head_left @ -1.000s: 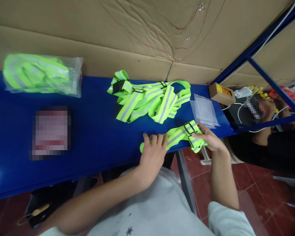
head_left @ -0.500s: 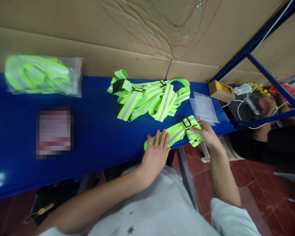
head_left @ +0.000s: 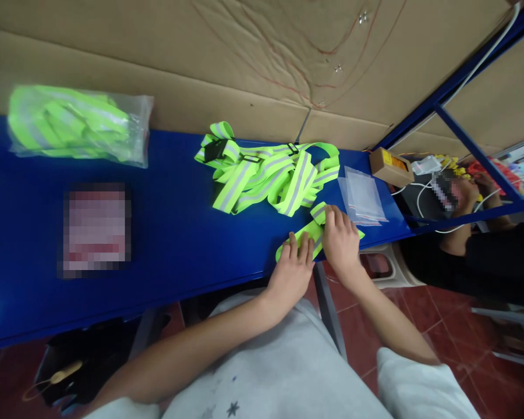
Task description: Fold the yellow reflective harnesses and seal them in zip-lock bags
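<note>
A yellow-green reflective strap (head_left: pixel 313 230) with a silver stripe lies folded at the table's front edge. My left hand (head_left: pixel 289 276) rests flat on its left end, fingers spread. Gripping the strap's right part from above, my right hand (head_left: pixel 341 238) has its fingers curled down over it and hides much of that part. A loop of strap sticks up beside its fingertips. Just behind, a tangled heap of the same strapping (head_left: pixel 266 177) with black buckles lies on the blue table (head_left: pixel 179 221).
Clear plastic bags (head_left: pixel 364 195) lie right of the heap, near a small cardboard box (head_left: pixel 390 167). A bagged strap bundle (head_left: pixel 74 123) and a blurred-out item (head_left: pixel 96 228) are on the left. Beyond a blue frame bar (head_left: pixel 475 145), another person's hands (head_left: pixel 467 192) work.
My right hand has moved left over the strap, covering the buckle and folding its right part inward. My left hand stays flat on the strap, slightly further right in view.
</note>
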Demonstrator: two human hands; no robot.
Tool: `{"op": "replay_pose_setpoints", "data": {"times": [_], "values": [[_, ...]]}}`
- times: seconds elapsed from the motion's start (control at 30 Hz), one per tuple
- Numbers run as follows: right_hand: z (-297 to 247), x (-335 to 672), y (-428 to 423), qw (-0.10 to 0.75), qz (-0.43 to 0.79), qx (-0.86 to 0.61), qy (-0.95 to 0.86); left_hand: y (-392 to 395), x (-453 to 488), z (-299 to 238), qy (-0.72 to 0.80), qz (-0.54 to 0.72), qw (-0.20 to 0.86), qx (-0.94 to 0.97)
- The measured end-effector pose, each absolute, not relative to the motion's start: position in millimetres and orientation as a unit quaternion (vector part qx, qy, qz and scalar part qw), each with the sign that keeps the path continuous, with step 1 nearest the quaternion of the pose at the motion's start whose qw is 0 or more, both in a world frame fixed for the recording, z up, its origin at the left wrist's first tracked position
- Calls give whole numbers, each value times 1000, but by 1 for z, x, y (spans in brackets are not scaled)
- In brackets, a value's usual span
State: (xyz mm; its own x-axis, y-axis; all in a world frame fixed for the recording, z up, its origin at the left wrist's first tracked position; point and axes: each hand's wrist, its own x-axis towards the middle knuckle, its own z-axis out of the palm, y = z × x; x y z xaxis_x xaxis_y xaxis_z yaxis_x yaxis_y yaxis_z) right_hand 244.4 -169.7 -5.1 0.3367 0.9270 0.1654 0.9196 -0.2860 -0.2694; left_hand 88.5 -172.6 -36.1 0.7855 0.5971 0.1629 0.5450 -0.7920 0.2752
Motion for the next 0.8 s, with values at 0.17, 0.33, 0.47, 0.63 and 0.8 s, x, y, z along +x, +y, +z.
{"op": "replay_pose_setpoints", "data": {"times": [0.17,0.33,0.47,0.63,0.8], "values": [[-10,234,-184,140,60,-740,-655,-175,86,-43,293,142,92,941],[7,252,-186,149,115,-721,-667,-178,78,-44,274,156,57,947],[17,273,-177,167,118,-746,-634,-181,70,-45,257,155,-38,953],[8,289,-157,142,122,-781,-595,-181,67,-48,233,169,-60,956],[3,290,-152,114,180,-775,-595,-179,63,-48,213,190,-47,957]]}}
